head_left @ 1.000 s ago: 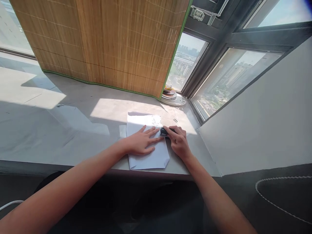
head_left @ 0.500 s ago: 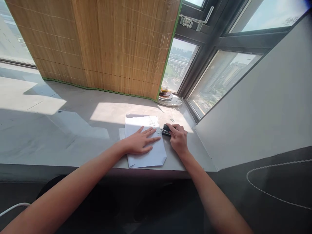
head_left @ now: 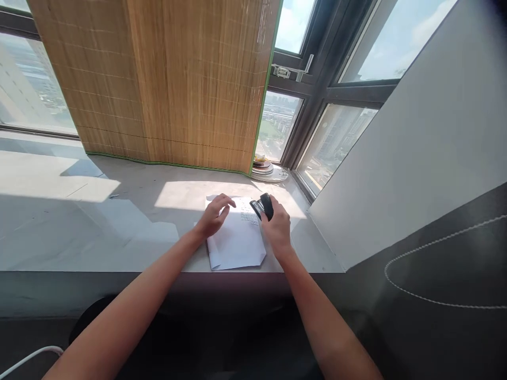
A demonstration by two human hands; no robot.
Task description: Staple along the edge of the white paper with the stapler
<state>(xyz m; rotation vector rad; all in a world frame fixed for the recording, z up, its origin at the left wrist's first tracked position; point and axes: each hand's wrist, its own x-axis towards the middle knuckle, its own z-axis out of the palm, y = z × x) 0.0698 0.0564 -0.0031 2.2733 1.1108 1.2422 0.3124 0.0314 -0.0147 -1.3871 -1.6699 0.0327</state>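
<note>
White papers (head_left: 236, 245) with small dark writing near the upper right lie on the sill, close to its front edge. A black stapler (head_left: 263, 206) is gripped in my right hand (head_left: 277, 224), raised over the papers' upper right corner and tilted. My left hand (head_left: 215, 215) hovers above the left side of the papers, fingers curved and apart, with nothing visible in it.
The pale sill (head_left: 99, 232) stretches to the left, partly sunlit. A bamboo blind (head_left: 166, 84) hangs behind the papers. Stacked plates (head_left: 267, 171) stand in the window corner. A white wall (head_left: 396, 158) slopes up on the right.
My left hand has lifted off the papers and moved left, its fingers now curled. My right hand has raised the stapler from beside the papers and tilted it. The camera view has shifted.
</note>
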